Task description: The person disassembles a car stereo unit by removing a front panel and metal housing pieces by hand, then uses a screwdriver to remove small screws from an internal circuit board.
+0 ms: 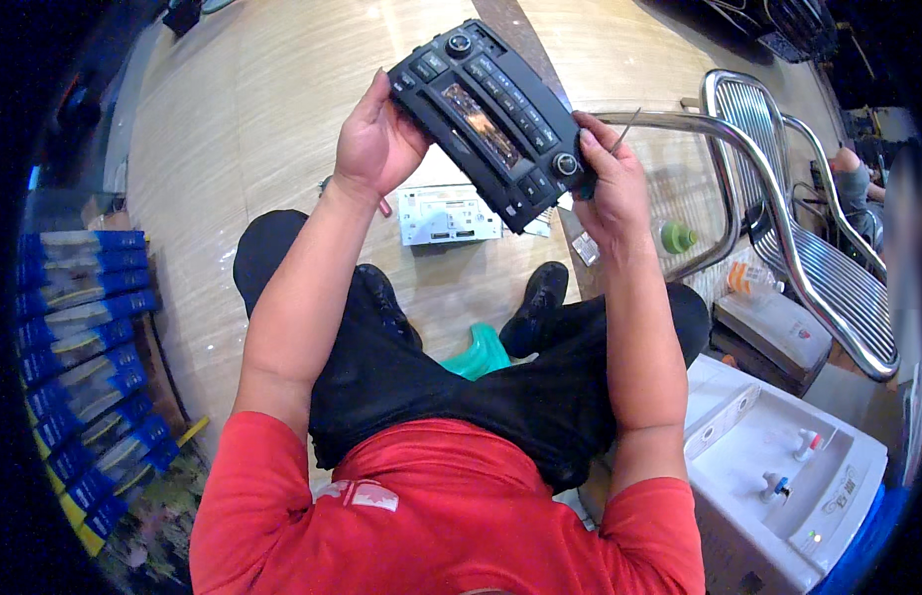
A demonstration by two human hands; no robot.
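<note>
Pale tiled floor point(282, 99) below; left hand point(379, 151) half-closed on black stereo panel point(492, 121); right hand point(615, 190) likewise, plus thin tool point(627, 130) — slackened grip could drop panel; tool slip, scratch it.

The control panel point(492, 121) is held up between 2 hands, the left hand point(383, 151) at its left side, the right hand point(614, 188) at its right end. Before the person, a boxlike unit point(446, 223) lies on the floor point(252, 149), beyond 2 shoes point(386, 305). Nearer, a bag point(478, 354) lies between the legs. Stacked packs point(84, 342) stand at far left. At right is a chair point(838, 283); nearer, a carton point(778, 337), then a water dispenser point(743, 486) beside the right arm.
</note>
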